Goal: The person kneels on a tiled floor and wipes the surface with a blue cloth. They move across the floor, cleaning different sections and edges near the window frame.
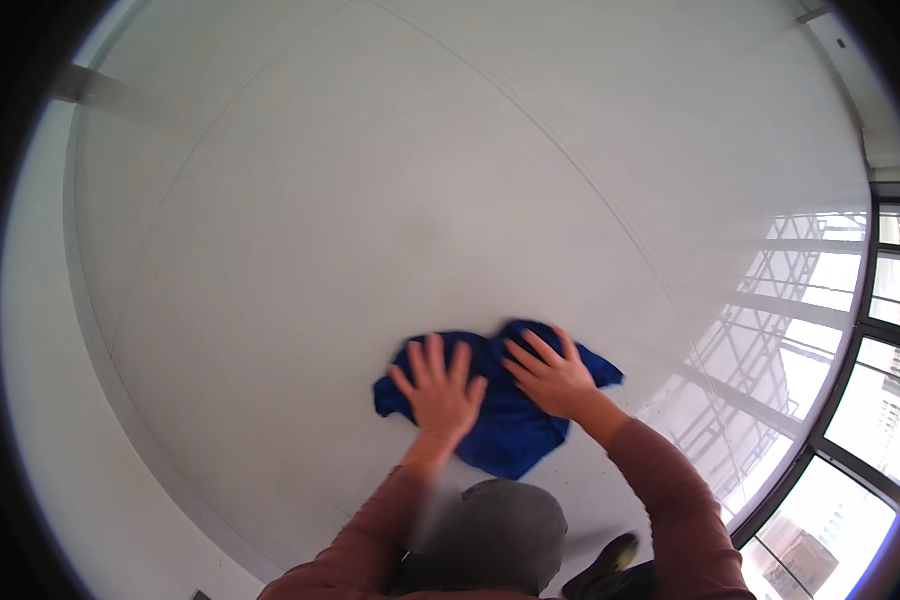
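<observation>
A dark blue cloth (510,435) lies spread and creased on a pale, glossy tiled floor (390,225). Flat on its left part rests my left hand (442,390), fingers spread. My right hand (551,375) presses on the cloth's upper right part with its fingers apart. Neither hand is closed around the fabric. The cloth's near corner points towards my knee (514,525), which is covered in grey fabric. One corner sticks out to the right of my right hand.
A white wall with a grey baseboard (112,382) curves along the left. Dark-framed windows (832,442) stand at the right, their reflection showing on the floor. My shoe (607,562) is at the lower right. A cardboard box (799,562) shows through the glass.
</observation>
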### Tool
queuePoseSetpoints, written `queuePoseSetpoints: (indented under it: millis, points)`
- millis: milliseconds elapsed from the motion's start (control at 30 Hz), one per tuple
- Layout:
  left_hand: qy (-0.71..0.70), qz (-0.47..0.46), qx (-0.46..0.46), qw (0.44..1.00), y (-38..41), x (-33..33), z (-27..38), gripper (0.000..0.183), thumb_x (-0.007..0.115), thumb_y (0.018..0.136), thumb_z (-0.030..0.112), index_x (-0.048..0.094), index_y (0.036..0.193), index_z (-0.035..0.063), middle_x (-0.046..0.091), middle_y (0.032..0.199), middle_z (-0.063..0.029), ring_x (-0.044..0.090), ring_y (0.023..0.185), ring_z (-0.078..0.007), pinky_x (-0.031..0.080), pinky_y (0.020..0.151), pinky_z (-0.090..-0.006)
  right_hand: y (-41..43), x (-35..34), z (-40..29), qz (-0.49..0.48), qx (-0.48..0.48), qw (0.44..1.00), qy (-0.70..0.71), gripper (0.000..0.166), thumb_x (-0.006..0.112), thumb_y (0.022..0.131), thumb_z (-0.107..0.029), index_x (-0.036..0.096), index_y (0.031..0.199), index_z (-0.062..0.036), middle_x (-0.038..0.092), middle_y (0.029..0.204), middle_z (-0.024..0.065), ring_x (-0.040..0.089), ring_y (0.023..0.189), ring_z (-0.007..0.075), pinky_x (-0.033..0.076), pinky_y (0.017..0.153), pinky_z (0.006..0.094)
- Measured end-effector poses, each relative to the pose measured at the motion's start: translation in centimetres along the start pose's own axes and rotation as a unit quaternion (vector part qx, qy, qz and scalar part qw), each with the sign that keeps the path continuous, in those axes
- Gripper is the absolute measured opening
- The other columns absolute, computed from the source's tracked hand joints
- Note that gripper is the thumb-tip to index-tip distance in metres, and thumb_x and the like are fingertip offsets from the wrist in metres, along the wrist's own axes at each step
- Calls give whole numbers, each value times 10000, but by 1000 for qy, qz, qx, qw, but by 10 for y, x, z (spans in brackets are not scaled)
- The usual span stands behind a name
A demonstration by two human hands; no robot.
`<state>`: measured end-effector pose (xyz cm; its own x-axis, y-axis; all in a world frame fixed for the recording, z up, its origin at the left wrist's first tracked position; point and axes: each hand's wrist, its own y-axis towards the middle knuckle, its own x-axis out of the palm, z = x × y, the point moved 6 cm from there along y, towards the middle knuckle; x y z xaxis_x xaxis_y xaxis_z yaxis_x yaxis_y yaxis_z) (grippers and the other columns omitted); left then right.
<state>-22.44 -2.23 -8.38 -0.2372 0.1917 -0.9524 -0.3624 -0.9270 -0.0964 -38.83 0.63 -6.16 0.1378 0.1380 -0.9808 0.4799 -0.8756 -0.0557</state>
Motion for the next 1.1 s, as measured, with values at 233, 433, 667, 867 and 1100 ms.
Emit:
queuePoseSetpoints:
  millis: [233, 433, 667, 867, 1100]
  points:
    - [161, 128, -127, 970, 134, -22, -99, 521, 411, 973, 436, 395, 1434, 194, 279, 1502, -175, 219, 1380, -432, 165, 1028, -695, 181, 1, 37, 121, 76, 990, -1, 508, 512, 908, -438, 507, 1351, -188, 420, 1442, 31, 277, 1379, 268, 202, 1082, 618]
    - [165, 104, -33, 980, 242, -18, -73, 539, 365, 964, 524, 355, 1452, 295, 251, 1533, -118, 204, 1396, -400, 135, 1056, -680, 188, -14, 126, 91, 259, 961, -33, 601, 450, 923, -513, 406, 1424, -186, 337, 1500, 40, 224, 1401, 283, 198, 1055, 639]
    - [151, 56, 11, 987, 254, 5, 50, 577, 330, 970, 540, 280, 1488, 291, 174, 1562, -116, 140, 1417, -410, 94, 1065, -684, 101, -28, 219, 103, 283, 950, -85, 565, 418, 928, -543, 407, 1425, -274, 331, 1512, 18, 231, 1406, 276, 194, 1048, 660]
    - [117, 36, 66, 990, 246, 15, 125, 564, 351, 964, 517, 341, 1465, 259, 186, 1553, -130, 130, 1412, -421, 83, 1053, -699, 52, -43, 262, 110, 289, 945, -103, 526, 438, 927, -531, 440, 1398, -297, 358, 1496, 1, 256, 1394, 256, 224, 1049, 616]
    - [78, 20, 145, 986, 229, 13, 182, 554, 342, 976, 505, 350, 1464, 244, 178, 1551, -152, 107, 1418, -425, 70, 1049, -705, -31, -64, 268, 45, 361, 927, -87, 564, 445, 934, -526, 387, 1433, -271, 314, 1519, 14, 219, 1413, 273, 222, 1079, 598]
